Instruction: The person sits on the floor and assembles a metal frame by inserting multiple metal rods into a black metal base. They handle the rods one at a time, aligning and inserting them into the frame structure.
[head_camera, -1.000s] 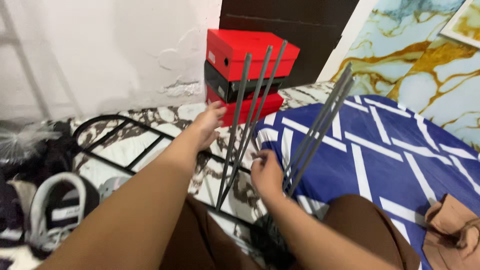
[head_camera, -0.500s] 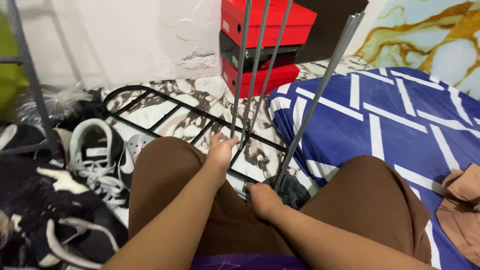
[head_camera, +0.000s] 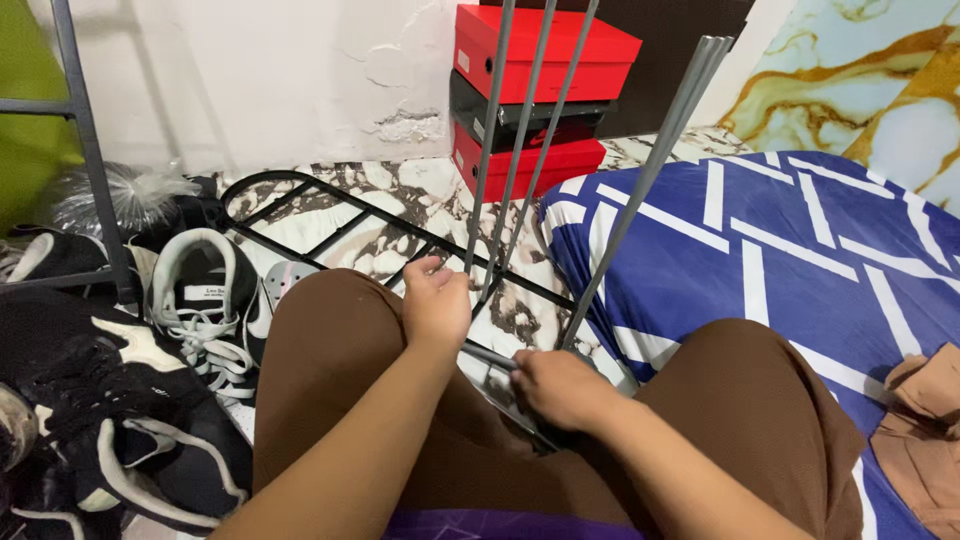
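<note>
The person sits with both knees up, in brown trousers. The left hand (head_camera: 436, 305) is curled shut around the low ends of three thin grey rods (head_camera: 520, 140). The rods stand up from that hand and lean away from the person, and their tops are cut off by the top edge of the picture. The right hand (head_camera: 560, 388) sits just beside the left hand, a little nearer to the person. It is closed on the foot of a thicker grey pole (head_camera: 650, 170). That pole slants up and to the right from the hand. It may be two poles pressed together, which is hard to tell. A short grey bar (head_camera: 488, 356) runs between the two hands, and both hands touch it. The fingers of the right hand are tucked under, so the grip itself is hidden.

Beyond the left hand a black metal frame (head_camera: 300, 205) lies flat on the marbled floor. Farther off, past the rods, red and black boxes (head_camera: 540, 55) are stacked by the wall. To the right of the right hand lies a blue mattress with white lines (head_camera: 800, 250). To the left of the left hand sit a grey and white shoe (head_camera: 200, 290) and a dark heap of other shoes, too jumbled to count.
</note>
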